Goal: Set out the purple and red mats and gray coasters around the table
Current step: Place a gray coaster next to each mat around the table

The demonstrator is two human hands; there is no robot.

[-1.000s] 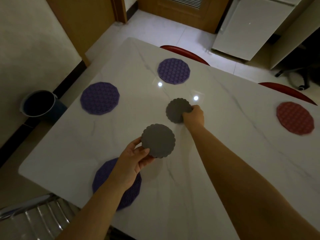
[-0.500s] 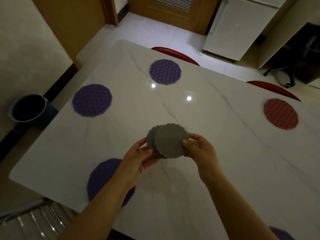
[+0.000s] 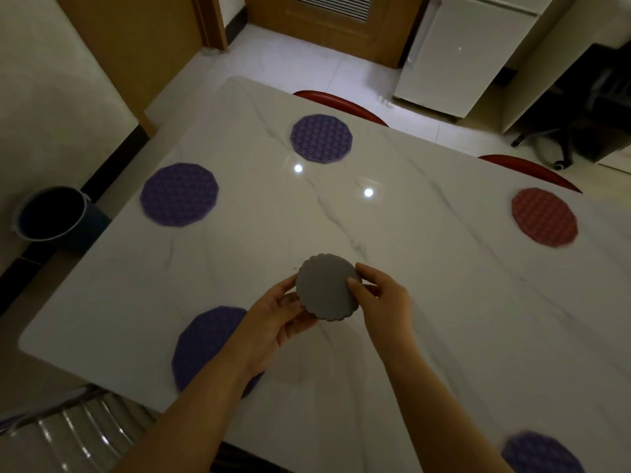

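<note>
Coasters (image 3: 326, 289) stacked, edges pinched between fingers (image 3: 356, 290) of left hand (image 3: 273, 322) and right hand (image 3: 386, 298).

Scalloped gray coasters (image 3: 327, 286) pinched stacked btwn left hand (image 3: 269, 322) & right hand (image 3: 382, 298); purple mats (image 3: 179, 194) flat beyond-left & nearer, red mat (image 3: 544, 216) flat far right.

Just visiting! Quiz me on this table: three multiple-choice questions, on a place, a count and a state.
1. Where does the red mat lie on the table? A) towards the right end B) at the middle C) at the left end
2. How many purple mats show? A) two B) four C) six
3. The gray coasters are: A) flat on the table B) on a purple mat C) held in both hands

Answers: 1 A, it sits far right by the far edge; 2 B, four are visible; 3 C, the left hand and right hand pinch them above the table.
</note>
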